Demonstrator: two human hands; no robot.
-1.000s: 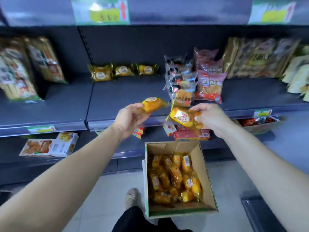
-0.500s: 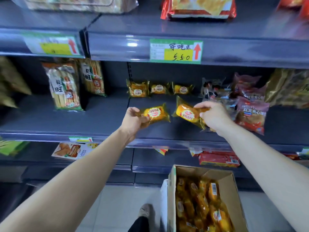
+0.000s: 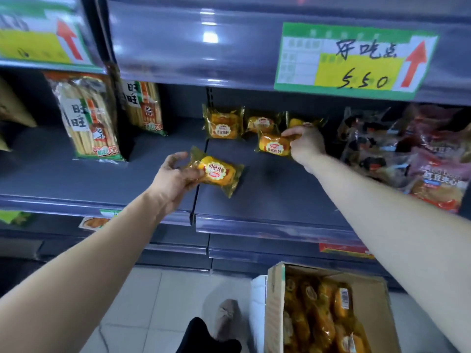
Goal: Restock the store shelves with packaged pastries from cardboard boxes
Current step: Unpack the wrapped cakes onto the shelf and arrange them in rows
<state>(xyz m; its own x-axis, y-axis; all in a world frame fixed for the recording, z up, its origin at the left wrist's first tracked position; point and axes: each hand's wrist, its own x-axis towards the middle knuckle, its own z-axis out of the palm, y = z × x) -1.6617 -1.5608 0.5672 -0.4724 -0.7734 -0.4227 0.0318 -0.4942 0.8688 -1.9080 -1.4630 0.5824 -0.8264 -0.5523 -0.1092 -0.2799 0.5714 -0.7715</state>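
Note:
My left hand (image 3: 175,174) grips a yellow packaged pastry (image 3: 218,171) just above the grey shelf (image 3: 267,200), near its front left. My right hand (image 3: 305,145) pinches a second yellow pastry (image 3: 274,145) farther back on the shelf, in front of a row of three like pastries (image 3: 223,122) at the rear wall; the hand partly hides the rightmost one. An open cardboard box (image 3: 369,296) with several yellow pastries (image 3: 318,314) stands on the floor at the lower right.
Tall rice-cracker bags (image 3: 86,115) stand on the shelf to the left. Dark and pink snack bags (image 3: 407,149) crowd the right side. A green price tag (image 3: 354,59) reading 5.50 hangs on the shelf edge above. My shoe (image 3: 225,319) is on the tiled floor.
Both hands have carried their pastries up and into the shelf; the right one now reaches back to the rear row, the left is lower near the front. The view has come closer.

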